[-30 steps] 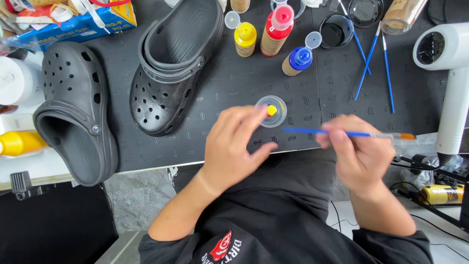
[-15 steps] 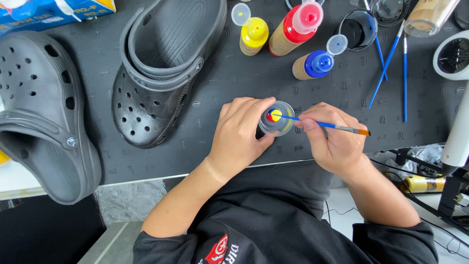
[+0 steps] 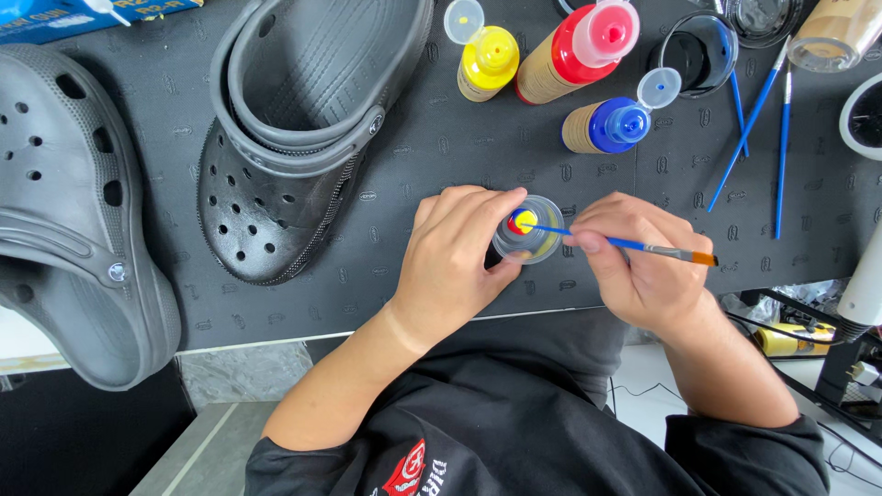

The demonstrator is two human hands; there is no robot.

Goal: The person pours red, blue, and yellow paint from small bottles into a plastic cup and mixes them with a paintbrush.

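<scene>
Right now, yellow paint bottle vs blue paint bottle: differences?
The yellow paint bottle lies top centre beside the clog; the blue paint bottle lies lower right, nearer the small cup. The yellow one has a yellow cap, the blue one a blue cap. Both lie on the dark mat with clear flip lids open.

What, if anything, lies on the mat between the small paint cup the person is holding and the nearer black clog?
Nothing visible lies between them. The left hand grips the small clear cup while the right hand dips a blue-handled brush into it. Between the left hand and the nearer black clog only bare dark mat shows.
</scene>
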